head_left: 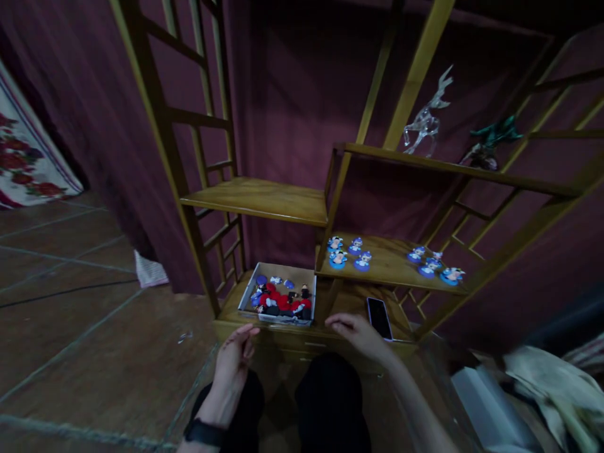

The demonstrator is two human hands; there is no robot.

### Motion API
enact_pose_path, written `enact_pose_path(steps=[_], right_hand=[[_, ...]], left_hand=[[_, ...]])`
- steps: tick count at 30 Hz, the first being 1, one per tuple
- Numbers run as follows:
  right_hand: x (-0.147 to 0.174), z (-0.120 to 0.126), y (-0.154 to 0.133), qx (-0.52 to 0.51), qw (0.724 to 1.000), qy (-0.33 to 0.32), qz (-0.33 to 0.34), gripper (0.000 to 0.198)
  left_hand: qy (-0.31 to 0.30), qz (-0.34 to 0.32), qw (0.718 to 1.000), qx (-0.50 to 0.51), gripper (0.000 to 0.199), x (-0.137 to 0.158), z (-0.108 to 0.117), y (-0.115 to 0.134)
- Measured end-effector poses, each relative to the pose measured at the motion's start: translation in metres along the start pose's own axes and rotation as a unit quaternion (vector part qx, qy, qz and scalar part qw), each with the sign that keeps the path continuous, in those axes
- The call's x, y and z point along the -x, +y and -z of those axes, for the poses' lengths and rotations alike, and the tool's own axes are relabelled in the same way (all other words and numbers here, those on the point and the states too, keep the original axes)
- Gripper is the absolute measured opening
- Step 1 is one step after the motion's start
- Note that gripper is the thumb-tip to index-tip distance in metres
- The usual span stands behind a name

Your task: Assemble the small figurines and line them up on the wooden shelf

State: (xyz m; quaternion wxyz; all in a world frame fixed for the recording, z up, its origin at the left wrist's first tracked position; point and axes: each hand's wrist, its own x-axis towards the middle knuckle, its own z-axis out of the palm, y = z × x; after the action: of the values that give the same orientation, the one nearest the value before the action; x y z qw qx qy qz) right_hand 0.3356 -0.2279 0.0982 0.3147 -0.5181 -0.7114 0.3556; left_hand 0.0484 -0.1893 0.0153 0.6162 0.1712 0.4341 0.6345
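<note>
My left hand [234, 353] is raised in front of the near left corner of a shallow cardboard box [278, 320]. Its fingers are curled together, and nothing shows in them. To the right of the box hovers my right hand [357, 331], fingers bent and closed, with no object visible there. Inside the box lie several small figurines with red parts [283, 302] and purple-blue parts [261, 280]. A phone [379, 318] lies on the low shelf just beyond my right hand.
On the middle shelf [391, 267] stand several small blue-based figurines, one group left [362, 260], one right [428, 268]. Higher up are a clear deer ornament [427, 123] and a dark green ornament [493, 138]. Wooden uprights [189, 233] frame the shelves. A grey box [493, 406] sits at lower right.
</note>
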Motion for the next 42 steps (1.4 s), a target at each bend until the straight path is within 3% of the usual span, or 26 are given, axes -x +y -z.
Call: enact_pose_path(steps=[5, 10, 17, 28, 35, 39, 42], right_hand=[[-0.044, -0.040, 0.006, -0.022, 1.000, -0.008, -0.002, 0.023], [-0.102, -0.069, 0.036, -0.012, 1.000, 0.021, -0.015, 0.022], [-0.199, -0.115, 0.073, 0.066, 0.993, 0.064, -0.076, 0.025], [-0.312, -0.191, 0.070, 0.246, 0.965, 0.004, -0.093, 0.029], [-0.333, -0.216, 0.070, 0.234, 0.964, -0.003, -0.128, 0.030], [-0.325, -0.204, 0.073, 0.165, 0.974, 0.001, -0.155, 0.017], [-0.310, -0.184, 0.074, 0.114, 0.979, 0.025, -0.167, 0.021]], left_hand=[[0.004, 0.043, 0.997, 0.064, 0.016, -0.035, -0.035, 0.020], [0.023, 0.035, 0.994, 0.100, 0.020, -0.092, -0.060, 0.037], [0.090, 0.061, 0.988, 0.114, 0.026, -0.147, -0.039, 0.035], [0.096, 0.056, 0.980, 0.162, 0.028, -0.179, -0.016, 0.061], [0.068, 0.070, 0.981, 0.168, 0.024, -0.181, -0.014, 0.069], [0.062, 0.083, 0.982, 0.155, 0.022, -0.178, -0.019, 0.070], [0.046, 0.092, 0.984, 0.148, 0.022, -0.176, -0.022, 0.063]])
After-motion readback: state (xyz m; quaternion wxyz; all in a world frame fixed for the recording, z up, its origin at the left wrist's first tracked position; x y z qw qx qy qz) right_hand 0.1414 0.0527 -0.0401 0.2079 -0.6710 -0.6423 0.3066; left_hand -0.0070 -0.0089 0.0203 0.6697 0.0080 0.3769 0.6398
